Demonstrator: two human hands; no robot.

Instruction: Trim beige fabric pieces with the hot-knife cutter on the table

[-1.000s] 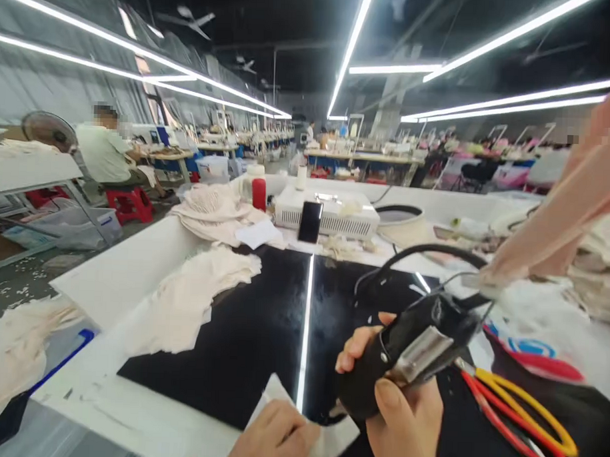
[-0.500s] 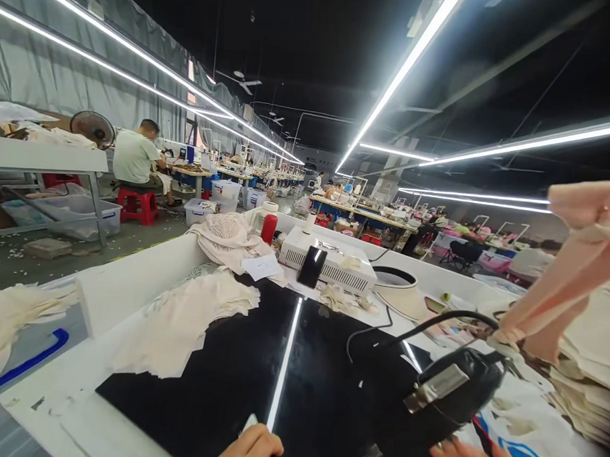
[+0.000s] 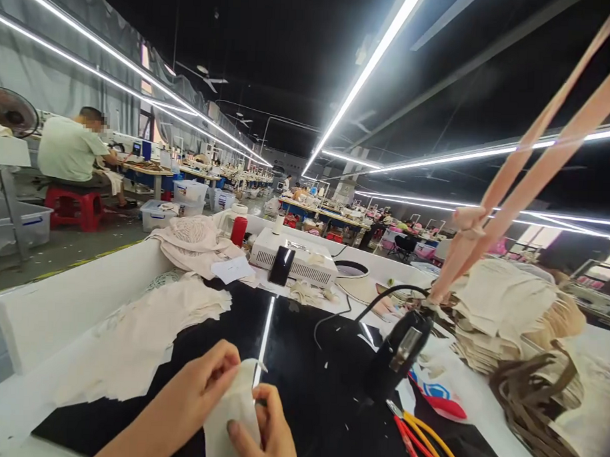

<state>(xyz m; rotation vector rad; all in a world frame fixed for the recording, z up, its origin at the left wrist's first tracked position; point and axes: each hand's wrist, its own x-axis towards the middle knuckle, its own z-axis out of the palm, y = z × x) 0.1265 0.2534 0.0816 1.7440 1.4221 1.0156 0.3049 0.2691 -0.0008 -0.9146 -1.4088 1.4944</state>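
A cream fabric piece (image 3: 233, 416) is held between my two hands, low over the black board (image 3: 324, 382). My left hand (image 3: 204, 381) pinches its upper left edge, thumb and fingers closed. On the other side, my right hand (image 3: 271, 427) grips the piece with its thumb across the front and its fingers at the right edge. A thin point of the fabric sticks out at the top right. Left of my hands lies a spread pile of cream cut pieces (image 3: 125, 342).
A black corded tool (image 3: 403, 348) hangs from pink fabric strips (image 3: 478, 228) at the right. Near it lie pliers with red and yellow handles (image 3: 420, 436). Behind stand a phone (image 3: 282, 265) and a white vented box (image 3: 299, 255). Fabric stacks (image 3: 507, 309) fill the right side.
The view has turned right. My hands, apart at the bottom edge before, have come up and together in the middle with the fabric piece. The pliers now show; the hanging tool sits more upright.
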